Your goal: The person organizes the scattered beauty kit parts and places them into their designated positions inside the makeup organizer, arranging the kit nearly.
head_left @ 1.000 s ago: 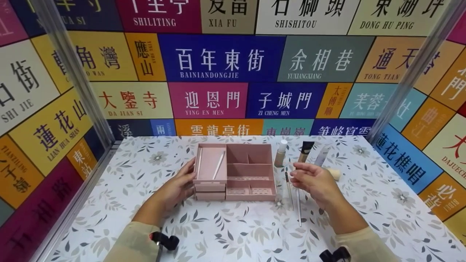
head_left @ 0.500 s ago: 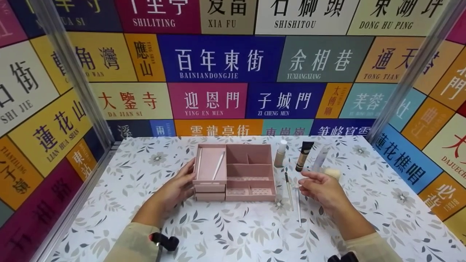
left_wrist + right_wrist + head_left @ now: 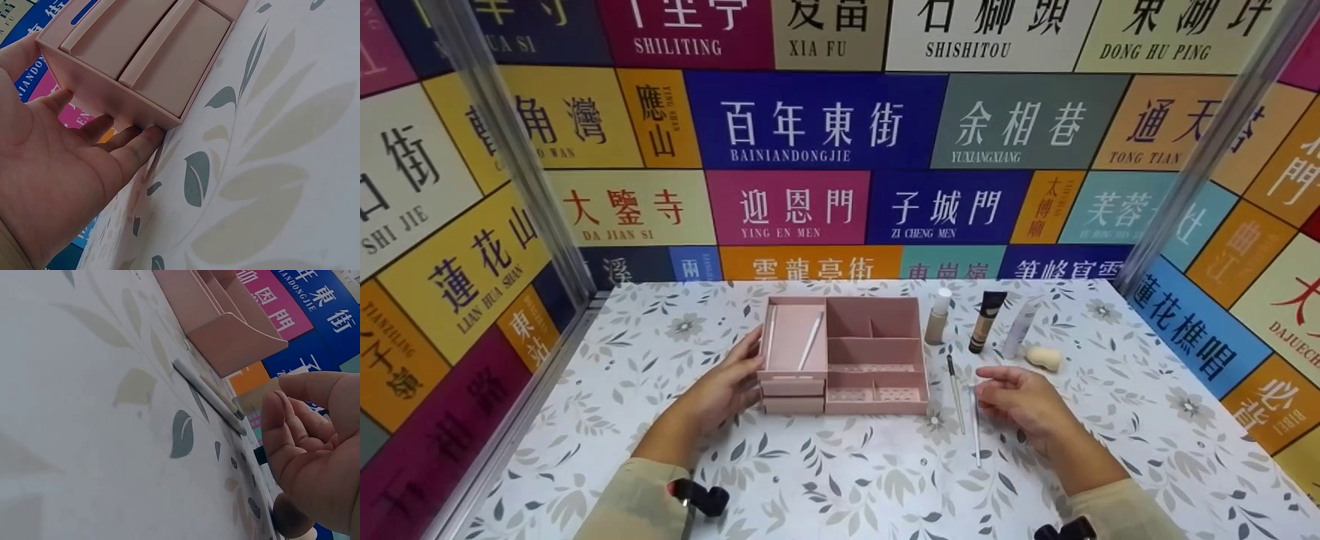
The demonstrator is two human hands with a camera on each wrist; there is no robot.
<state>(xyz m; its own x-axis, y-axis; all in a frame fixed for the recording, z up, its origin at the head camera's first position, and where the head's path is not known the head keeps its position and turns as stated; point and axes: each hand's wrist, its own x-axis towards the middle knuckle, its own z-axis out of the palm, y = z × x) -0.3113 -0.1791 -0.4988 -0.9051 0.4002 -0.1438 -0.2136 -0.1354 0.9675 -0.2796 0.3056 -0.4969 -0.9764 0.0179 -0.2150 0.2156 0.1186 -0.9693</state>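
Note:
A pink desk organizer (image 3: 877,356) stands on the table, with drawers (image 3: 169,56) at its left front and divided compartments on the right. My left hand (image 3: 727,382) rests its fingertips against the organizer's left side wall. The fingers (image 3: 129,152) are extended, not wrapped round it. My right hand (image 3: 1024,401) hovers beside a thin white stick-like tool (image 3: 976,431), its fingers loosely bent and holding nothing. Just left of that tool lies a slim makeup brush (image 3: 956,397) with a dark tip. In the right wrist view, a gap shows between the hand and both tools.
Behind the tools stand a foundation bottle (image 3: 937,319) with a white cap, a black-and-beige tube (image 3: 986,324) and a pale translucent tube (image 3: 1020,330). A cream makeup sponge (image 3: 1043,358) lies right of them. Two thin sticks lie on the organizer's top left tray (image 3: 787,330).
My right hand has drawn back from the tubes, to the right and nearer to me, uncovering the black-and-beige tube and the sponge. The left hand and organizer have stayed in place.

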